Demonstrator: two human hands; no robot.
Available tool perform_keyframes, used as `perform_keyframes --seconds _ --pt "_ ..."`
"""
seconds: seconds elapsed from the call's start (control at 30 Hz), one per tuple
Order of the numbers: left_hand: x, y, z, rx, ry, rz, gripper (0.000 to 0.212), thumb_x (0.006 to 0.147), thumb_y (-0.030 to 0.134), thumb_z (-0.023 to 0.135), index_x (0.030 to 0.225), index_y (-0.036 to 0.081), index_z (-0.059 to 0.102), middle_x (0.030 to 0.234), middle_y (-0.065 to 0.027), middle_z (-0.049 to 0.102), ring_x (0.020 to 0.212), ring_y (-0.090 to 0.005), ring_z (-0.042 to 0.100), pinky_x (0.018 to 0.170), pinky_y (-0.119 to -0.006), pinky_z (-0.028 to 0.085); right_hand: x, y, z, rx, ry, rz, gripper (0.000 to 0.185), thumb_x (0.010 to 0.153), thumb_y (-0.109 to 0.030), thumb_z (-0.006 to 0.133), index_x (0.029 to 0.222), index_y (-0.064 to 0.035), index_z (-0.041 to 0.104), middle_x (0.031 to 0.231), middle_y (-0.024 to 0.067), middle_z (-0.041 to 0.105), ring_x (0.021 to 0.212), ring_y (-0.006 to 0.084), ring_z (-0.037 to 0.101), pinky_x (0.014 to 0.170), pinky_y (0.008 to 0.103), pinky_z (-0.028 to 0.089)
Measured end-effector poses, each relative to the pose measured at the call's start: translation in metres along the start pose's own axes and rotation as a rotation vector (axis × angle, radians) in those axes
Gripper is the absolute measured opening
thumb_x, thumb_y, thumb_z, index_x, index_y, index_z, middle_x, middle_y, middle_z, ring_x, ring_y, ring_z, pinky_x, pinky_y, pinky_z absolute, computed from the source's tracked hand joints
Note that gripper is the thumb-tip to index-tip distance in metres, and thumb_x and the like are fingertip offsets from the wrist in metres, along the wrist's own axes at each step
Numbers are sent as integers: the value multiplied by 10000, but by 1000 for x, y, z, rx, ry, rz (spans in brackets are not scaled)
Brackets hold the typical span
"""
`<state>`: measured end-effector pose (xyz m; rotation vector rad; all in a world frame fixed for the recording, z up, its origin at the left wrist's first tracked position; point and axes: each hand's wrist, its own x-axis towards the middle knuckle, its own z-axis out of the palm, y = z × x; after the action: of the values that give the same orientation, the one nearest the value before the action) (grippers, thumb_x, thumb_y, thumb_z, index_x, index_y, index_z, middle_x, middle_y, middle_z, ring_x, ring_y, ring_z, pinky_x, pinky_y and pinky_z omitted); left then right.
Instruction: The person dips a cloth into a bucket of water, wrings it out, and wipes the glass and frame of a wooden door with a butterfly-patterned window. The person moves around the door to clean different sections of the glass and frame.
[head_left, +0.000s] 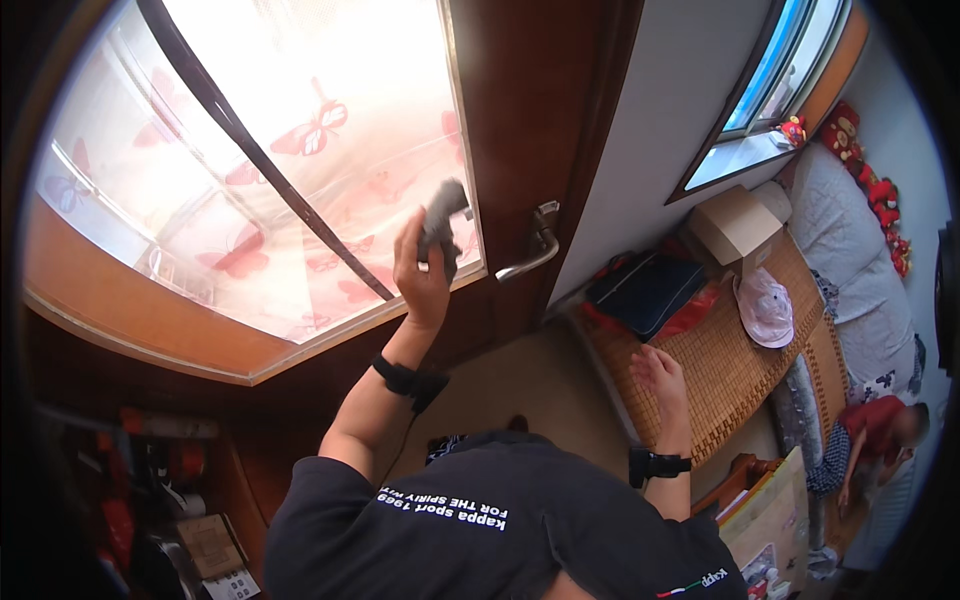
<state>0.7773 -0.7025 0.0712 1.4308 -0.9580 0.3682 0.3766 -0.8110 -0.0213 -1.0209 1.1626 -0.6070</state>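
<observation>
My left hand (421, 281) is raised and grips a crumpled grey cloth (442, 221) at the lower right part of a window pane (352, 187). Behind the glass hangs a pale, sheer sheet with pink butterflies. A dark strip (262, 157) runs slantwise across the window. Right of the cloth is a metal lever handle (531, 251) on a dark brown wooden door. My right hand (661, 375) hangs in the air with fingers apart, holding nothing, over the edge of a bed with a woven mat.
The mat-covered bed (720, 375) bears a pink cap (763, 307), a cardboard box (735, 225) and a dark bag (645, 289). A person in red (870, 435) sits at the far right. Shelves with boxes (210, 544) stand lower left.
</observation>
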Motion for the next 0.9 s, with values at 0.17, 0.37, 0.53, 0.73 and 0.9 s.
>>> perform_keyframes --seconds 0.17,0.37,0.53,0.73,0.9 --pt "23 3 47 23 40 135 491 798 -112 587 1281 -29 556 1255 -207 563 1149 -352 557 984 -401 449 5 -7 14 -83 -54 -12 344 990 -256 543 1243 -26 582 1074 98 688 897 168 671 765 264 516" --pt "-8 -40 64 177 -15 356 411 780 -116 598 1190 -90 590 1213 -202 568 1100 -355 568 960 -405 474 0 8 9 -147 -34 28 350 994 -248 535 1253 -15 570 1063 114 686 889 179 678 770 293 538" --pt "-44 -63 58 230 -110 330 391 760 -129 589 1150 -89 593 1123 -191 565 1038 -356 568 916 -405 478 -1 4 15 -198 -38 59 368 997 -252 527 1272 -10 558 1083 120 681 906 176 678 780 291 538" --pt "-103 -113 30 428 -563 249 410 725 -97 562 1128 -43 613 1074 -158 577 1002 -311 577 884 -382 493 3 -1 33 -239 -121 18 375 996 -253 527 1280 -10 549 1097 117 680 910 176 679 771 274 539" --pt "-66 -60 -3 262 -400 99 449 712 -114 563 1143 -5 626 1054 -153 594 1018 -328 564 903 -386 472 8 -1 35 -227 -144 2 367 996 -247 528 1275 -10 547 1088 114 680 897 176 681 770 276 542"
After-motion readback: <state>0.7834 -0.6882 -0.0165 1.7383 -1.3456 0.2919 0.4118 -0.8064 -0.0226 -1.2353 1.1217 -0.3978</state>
